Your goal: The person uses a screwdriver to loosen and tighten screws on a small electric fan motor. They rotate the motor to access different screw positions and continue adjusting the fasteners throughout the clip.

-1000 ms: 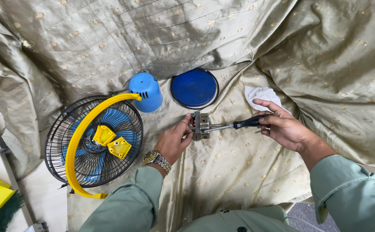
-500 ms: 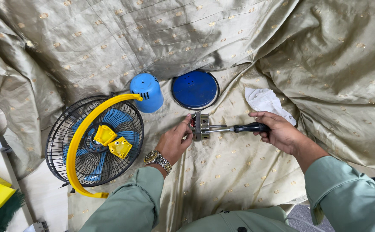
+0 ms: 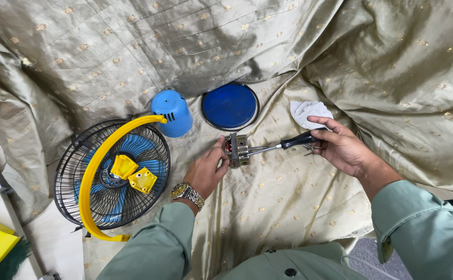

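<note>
Right of the fan (image 3: 112,179) | head view | motor block (image 3: 237,150) out on cloth (image 3: 268,207), pinched by left hand (image 3: 206,171) | right hand (image 3: 340,148) closed around screwdriver (image 3: 283,145), tip at motor | blue covers (image 3: 172,111) already off; motor screws seemingly remain

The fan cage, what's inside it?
Inside the black wire fan cage are blue blades. The yellow bracket crossing over the cage covers part of them.

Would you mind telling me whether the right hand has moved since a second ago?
Yes. The right hand, gripping the screwdriver, has dropped slightly away from the white cloth and uncovered more of it, while the blue disc stays fixed.
</note>
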